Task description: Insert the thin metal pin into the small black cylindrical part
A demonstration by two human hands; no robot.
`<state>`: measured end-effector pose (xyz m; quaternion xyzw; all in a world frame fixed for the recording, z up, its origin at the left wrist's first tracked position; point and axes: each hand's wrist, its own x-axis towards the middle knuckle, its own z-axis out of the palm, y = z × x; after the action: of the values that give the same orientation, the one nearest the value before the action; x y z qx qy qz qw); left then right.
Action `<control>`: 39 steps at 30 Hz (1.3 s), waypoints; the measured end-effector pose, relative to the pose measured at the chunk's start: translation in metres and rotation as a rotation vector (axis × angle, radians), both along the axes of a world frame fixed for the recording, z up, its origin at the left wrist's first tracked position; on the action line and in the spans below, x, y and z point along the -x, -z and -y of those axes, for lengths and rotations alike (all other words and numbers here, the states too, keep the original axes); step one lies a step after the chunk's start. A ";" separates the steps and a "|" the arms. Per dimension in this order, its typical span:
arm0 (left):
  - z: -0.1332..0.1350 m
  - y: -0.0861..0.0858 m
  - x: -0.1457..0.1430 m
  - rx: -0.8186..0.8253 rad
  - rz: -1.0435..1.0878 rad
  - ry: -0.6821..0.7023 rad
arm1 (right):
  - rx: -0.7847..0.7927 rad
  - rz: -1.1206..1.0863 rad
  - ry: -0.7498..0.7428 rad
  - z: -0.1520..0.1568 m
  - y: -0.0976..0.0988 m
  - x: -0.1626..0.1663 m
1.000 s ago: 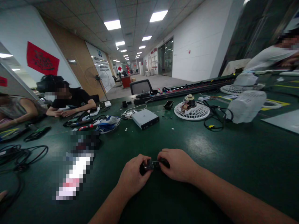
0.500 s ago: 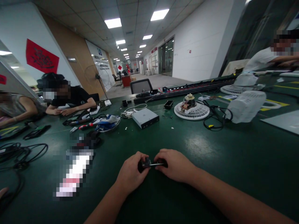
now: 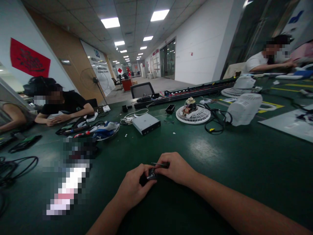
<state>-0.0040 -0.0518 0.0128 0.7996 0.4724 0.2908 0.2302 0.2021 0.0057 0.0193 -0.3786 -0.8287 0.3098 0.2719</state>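
Observation:
My left hand (image 3: pixel 133 187) is closed around a small dark part with a metal end (image 3: pixel 149 174), held just above the green table (image 3: pixel 220 163). My right hand (image 3: pixel 177 170) pinches a thin dark metal rod (image 3: pixel 159 164) that points left over that part. The two hands touch at the fingertips near the table's front edge. What the small part is, I cannot make out.
A grey flat box (image 3: pixel 146 123) lies mid-table, with a white fan grille and motor (image 3: pixel 193 114) and a white fan housing (image 3: pixel 244 109) to its right. Cables and tools lie at the left. Other people sit at the left and far right.
The rod has come out of the small part and now sits raised above it in my right hand. The view has shifted slightly right.

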 end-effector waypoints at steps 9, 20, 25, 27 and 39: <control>0.001 -0.001 -0.003 -0.026 0.061 0.041 | 0.048 0.097 0.032 0.001 -0.002 0.002; 0.000 -0.002 -0.005 0.002 0.070 -0.004 | 0.129 0.051 0.049 0.007 -0.003 0.004; -0.005 -0.001 0.000 0.009 0.015 -0.123 | -0.003 0.142 0.095 0.005 -0.013 -0.002; -0.006 -0.002 0.002 0.003 0.008 -0.164 | -0.082 0.243 0.084 0.003 -0.015 -0.006; -0.005 -0.001 0.003 -0.034 -0.026 -0.142 | -0.203 0.316 -0.049 0.006 -0.015 -0.005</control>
<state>-0.0073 -0.0469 0.0142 0.7715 0.5258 0.3039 0.1895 0.2075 -0.0007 0.0344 -0.3727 -0.8971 0.1679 0.1674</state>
